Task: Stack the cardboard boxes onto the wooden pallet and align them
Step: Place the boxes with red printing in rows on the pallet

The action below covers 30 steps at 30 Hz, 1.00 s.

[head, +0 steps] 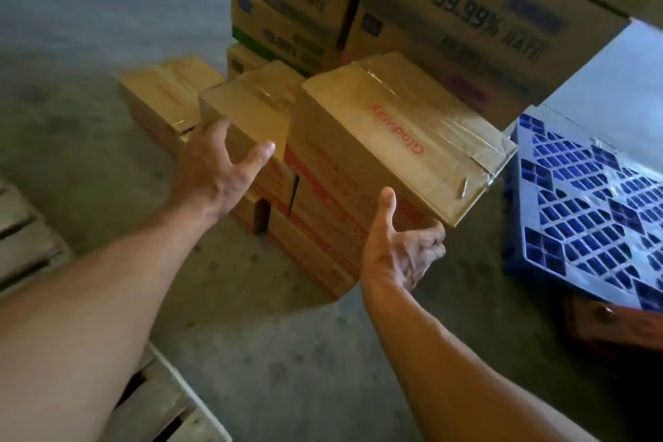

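Concrete floor, grey and mottled, runs under everything. Nearest, at the left edge, lie the pale slats of the wooden pallet (168, 402), with no box on the part in view.

Both bare forearms reach away from it. The left hand (215, 169) is spread wide, fingers apart, holding nothing. The right hand (401, 248) is also open, palm turned up, thumb raised, its fingertips at the lower near corner of the top box (387, 140); whether they touch it I cannot tell.

That box sits askew atop a stack of similar cardboard boxes (323, 237) on the floor, well apart from the pallet. Its seam is taped with clear tape, crinkled and lifting at the near end. Red print on the top reads "Gladway"; the side lettering is too blurred to read.

It looks stiff and full, likely fairly heavy. A grip under two opposite bottom edges seems safest, avoiding the slick tape.

At right lies a blue plastic pallet (581, 212). Farthest stand large cartons (477, 21) printed "99.99% RATE".
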### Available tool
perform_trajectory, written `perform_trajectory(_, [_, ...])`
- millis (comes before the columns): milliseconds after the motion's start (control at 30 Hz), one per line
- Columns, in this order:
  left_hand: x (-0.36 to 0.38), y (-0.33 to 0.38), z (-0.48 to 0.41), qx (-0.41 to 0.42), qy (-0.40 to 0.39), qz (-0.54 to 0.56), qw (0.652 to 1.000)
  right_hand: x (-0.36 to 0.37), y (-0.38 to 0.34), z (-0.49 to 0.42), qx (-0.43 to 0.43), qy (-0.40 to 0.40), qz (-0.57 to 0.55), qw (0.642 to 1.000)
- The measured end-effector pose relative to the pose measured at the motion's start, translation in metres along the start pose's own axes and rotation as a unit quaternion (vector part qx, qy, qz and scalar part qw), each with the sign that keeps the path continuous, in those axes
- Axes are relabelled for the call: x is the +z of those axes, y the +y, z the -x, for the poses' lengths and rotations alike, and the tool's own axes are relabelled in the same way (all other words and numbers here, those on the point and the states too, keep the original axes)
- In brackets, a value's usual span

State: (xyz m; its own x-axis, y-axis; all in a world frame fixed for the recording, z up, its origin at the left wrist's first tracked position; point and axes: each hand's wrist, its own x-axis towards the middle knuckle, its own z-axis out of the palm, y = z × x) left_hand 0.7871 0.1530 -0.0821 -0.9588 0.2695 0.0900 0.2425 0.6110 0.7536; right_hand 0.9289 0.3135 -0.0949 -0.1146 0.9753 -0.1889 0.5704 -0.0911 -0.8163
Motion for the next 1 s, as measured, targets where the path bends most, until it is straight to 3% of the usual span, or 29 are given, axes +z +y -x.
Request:
perform_trajectory(100, [0.048,0.053,-0.044,0.036,-0.003,0.04,0.999,-0.019,-0.006,-0.029,0.075,0.034,-0.099,0.992])
perform_trajectory(233, [0.089,0.08,-0.098,0.009,0.007,0.064,0.998,-0.037,-0.015,-0.072,0.135,0.073,-0.178,0.972])
perform_trajectory(433, [0.117,0.075,-0.146,-0.075,-0.037,0.087,0.993,-0.033,-0.004,-0.111,0.116,0.001,-0.174,0.978])
perform_trajectory(567, [0.13,0.068,-0.153,-0.094,-0.062,0.197,0.974,-0.018,0.003,-0.116,0.094,-0.012,-0.178,0.979])
perform_trajectory(767, [0.111,0.059,-0.138,-0.086,-0.051,0.224,0.969,-0.022,0.005,-0.11,0.082,-0.038,-0.199,0.976])
perform_trajectory(1000, [0.012,0.005,-0.093,-0.168,-0.02,0.253,0.953,-0.024,-0.019,-0.058,0.026,-0.131,-0.189,0.973])
